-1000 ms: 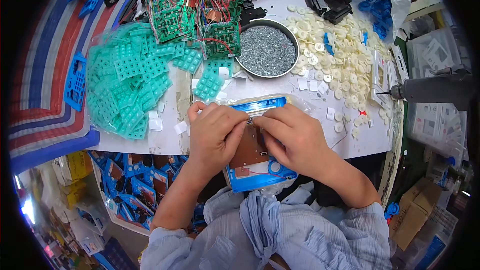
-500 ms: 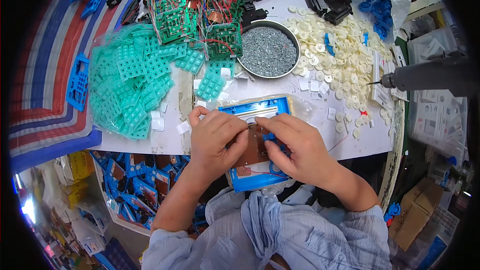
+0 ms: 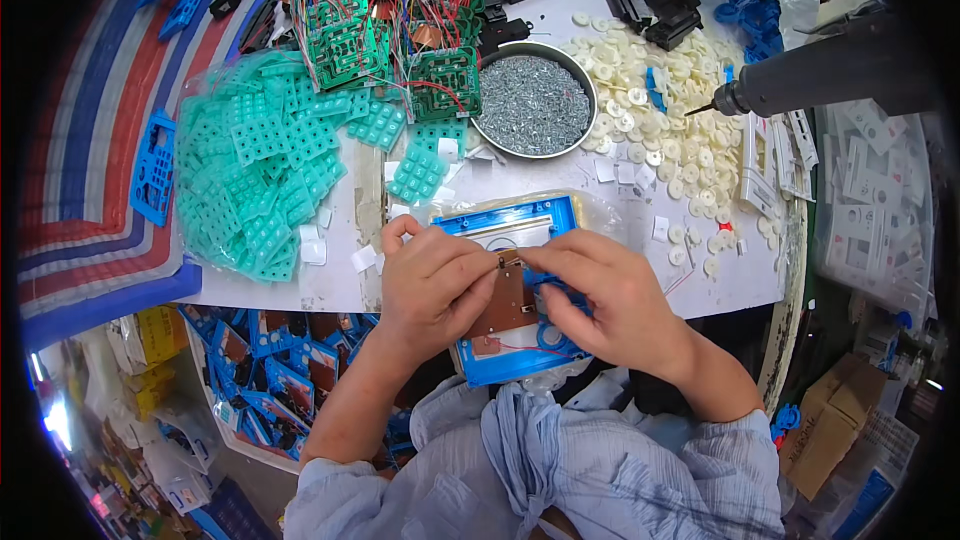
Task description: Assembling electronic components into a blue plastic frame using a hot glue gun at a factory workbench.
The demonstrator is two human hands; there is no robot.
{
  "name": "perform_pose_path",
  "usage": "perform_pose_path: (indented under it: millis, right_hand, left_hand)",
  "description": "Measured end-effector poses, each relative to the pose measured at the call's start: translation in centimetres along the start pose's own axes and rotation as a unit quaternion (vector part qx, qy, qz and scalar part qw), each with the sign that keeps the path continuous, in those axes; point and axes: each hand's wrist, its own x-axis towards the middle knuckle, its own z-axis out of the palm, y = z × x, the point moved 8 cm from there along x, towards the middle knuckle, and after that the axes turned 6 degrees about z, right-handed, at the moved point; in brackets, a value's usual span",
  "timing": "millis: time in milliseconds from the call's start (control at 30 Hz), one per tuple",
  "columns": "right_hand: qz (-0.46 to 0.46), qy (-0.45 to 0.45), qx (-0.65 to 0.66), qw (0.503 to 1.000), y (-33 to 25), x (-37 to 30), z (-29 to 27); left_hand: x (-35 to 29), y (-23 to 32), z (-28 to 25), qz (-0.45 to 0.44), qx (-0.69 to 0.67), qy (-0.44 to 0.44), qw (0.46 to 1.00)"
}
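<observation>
A blue plastic casing [image 3: 487, 371] lies at the table's near edge, on a clear plastic bag. Over it sits a brown circuit board [image 3: 505, 308], with a thin red wire near its lower end. My left hand [image 3: 432, 278] is closed, thumb and forefinger pinching the board's upper left edge. From the other side, my right hand [image 3: 605, 302] has its curled fingertips at the board's top edge, by a small dark part. Its thumb rests lower, beside a blue piece within the casing. Whatever the right fingertips grip is too small to make out.
A round tin of small screws [image 3: 535, 105] stands beyond the casing. Teal keypads [image 3: 265, 165] are heaped left, green circuit boards [image 3: 345, 45] behind, pale round discs [image 3: 690, 155] right. An electric screwdriver [image 3: 800, 75] hangs at right. Below left, a bin holds blue casings [image 3: 275, 370].
The board's upper end shows more clearly between my hands. My right thumb and fingertips have shifted slightly right. The screwdriver has swung left and upward in view.
</observation>
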Motion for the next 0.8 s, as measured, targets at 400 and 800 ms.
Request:
perform_pose_path:
  millis: [400,800]
  right_hand:
    - [0.025,-0.008,-0.004,1.0,-0.9,-1.5,1.4]
    - [0.001,-0.057,-0.007,0.998,0.1,0.9,0.3]
  left_hand:
    - [-0.3,0.2,-0.1,-0.025,0.012,0.03,0.999]
    - [-0.5,0.3,0.2,0.028,-0.017,-0.042,0.999]
